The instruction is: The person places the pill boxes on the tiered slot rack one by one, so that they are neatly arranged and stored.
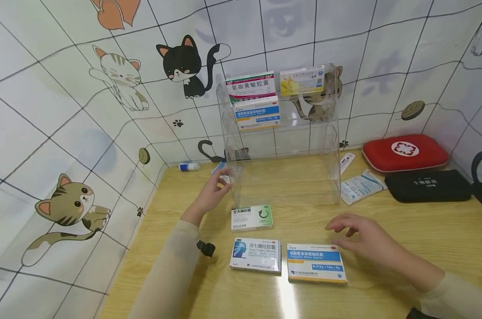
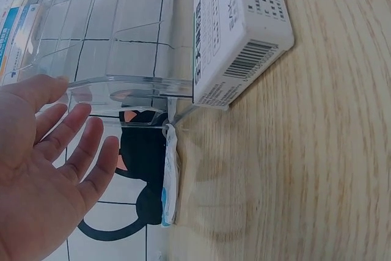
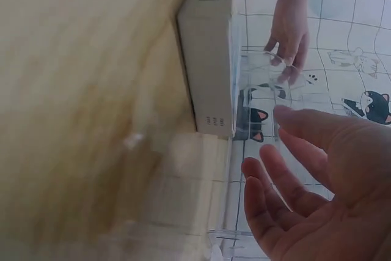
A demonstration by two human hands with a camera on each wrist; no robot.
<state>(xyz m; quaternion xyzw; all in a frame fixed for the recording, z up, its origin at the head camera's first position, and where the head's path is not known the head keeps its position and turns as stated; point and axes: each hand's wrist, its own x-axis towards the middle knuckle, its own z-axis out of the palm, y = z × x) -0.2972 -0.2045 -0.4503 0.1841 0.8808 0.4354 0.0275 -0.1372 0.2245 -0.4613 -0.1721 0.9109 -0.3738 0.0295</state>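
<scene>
A clear acrylic shelf rack (image 1: 328, 133) stands at the back of the wooden table (image 1: 424, 230), with three medicine boxes on its upper tiers. My left hand (image 1: 221, 186) is open, its fingers against the rack's lower left front corner; in the left wrist view the straight fingers (image 2: 73, 145) lie beside the clear edge (image 2: 122, 80). In front of the rack lie a green-and-white box (image 1: 252, 217), a box with a blue head picture (image 1: 256, 254) and a blue-striped box (image 1: 316, 262). My right hand (image 1: 338, 232) hovers open just above and right of the blue-striped box, holding nothing.
A red first-aid pouch (image 1: 405, 152) and a black pouch (image 1: 428, 186) lie at the back right, with a white sachet (image 1: 360, 186) and a thermometer (image 1: 346, 161) beside the rack. A small tube (image 1: 189, 166) lies by the left wall.
</scene>
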